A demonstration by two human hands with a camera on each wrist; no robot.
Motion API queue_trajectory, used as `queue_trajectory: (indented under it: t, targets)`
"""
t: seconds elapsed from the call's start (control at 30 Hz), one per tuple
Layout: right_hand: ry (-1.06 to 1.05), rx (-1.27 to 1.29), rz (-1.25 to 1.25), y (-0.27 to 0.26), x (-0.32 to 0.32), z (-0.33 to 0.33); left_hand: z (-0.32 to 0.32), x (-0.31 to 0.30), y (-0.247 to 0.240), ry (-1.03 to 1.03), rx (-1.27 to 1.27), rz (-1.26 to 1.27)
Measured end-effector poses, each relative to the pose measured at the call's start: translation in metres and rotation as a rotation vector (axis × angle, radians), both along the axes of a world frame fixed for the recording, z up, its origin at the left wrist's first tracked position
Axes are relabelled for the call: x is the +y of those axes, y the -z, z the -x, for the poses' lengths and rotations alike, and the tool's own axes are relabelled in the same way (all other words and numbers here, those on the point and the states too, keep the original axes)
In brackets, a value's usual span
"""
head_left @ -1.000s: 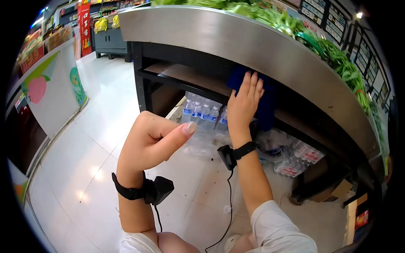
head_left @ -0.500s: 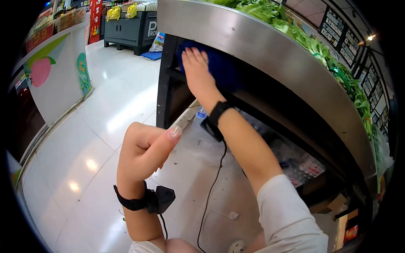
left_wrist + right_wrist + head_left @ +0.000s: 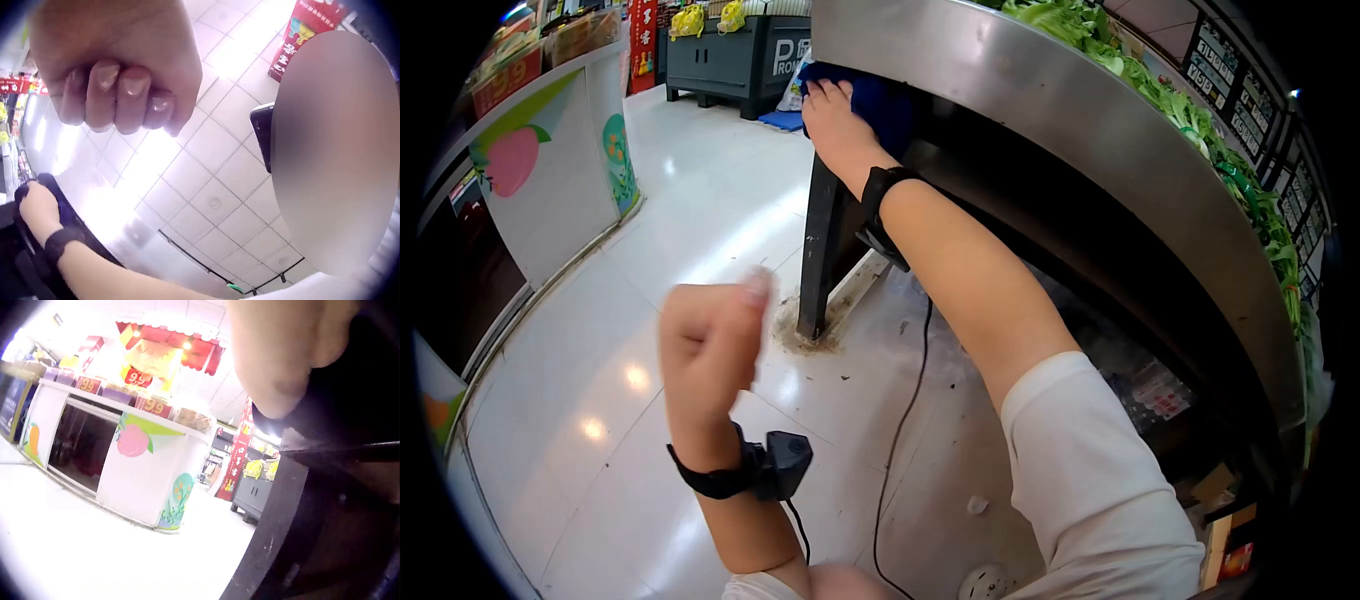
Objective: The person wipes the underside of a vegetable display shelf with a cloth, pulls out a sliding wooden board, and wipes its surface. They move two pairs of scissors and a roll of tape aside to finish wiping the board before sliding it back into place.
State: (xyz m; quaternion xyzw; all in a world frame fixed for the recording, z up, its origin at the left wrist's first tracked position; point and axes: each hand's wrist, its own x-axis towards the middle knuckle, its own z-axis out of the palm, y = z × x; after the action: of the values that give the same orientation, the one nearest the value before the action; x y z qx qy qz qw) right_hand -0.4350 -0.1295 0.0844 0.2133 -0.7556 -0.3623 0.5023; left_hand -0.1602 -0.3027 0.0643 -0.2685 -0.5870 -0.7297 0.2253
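Right hand [image 3: 837, 118], fingers seemingly flat, presses cloth [image 3: 885, 100] on steel rim [image 3: 1020, 80]; left hand [image 3: 705, 350] fisted, empty. Best: even pressure, full palm.

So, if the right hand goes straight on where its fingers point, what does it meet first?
Probably the end of the steel rim: the right hand presses the blue cloth close to that corner. Past it the way looks free up to the dark bin, though depth is unclear.
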Motion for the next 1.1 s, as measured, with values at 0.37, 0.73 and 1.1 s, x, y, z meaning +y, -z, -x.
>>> queue_trajectory:
  t: [0.37,0.73,1.1]
  targets:
    - [0.515,0.283,-0.239,0.078,-0.035,0.078,0.006,-0.042,0.01,-0.146,0.225,-0.26]
    - [-0.044,-0.169,0.057,0.1,-0.025,-0.009,0.026,-0.054,0.036,-0.163,0.125,-0.245]
    - [-0.397,-0.657,0.354,0.229,0.006,-0.035,0.044,-0.048,0.053,-0.091,0.093,-0.368]
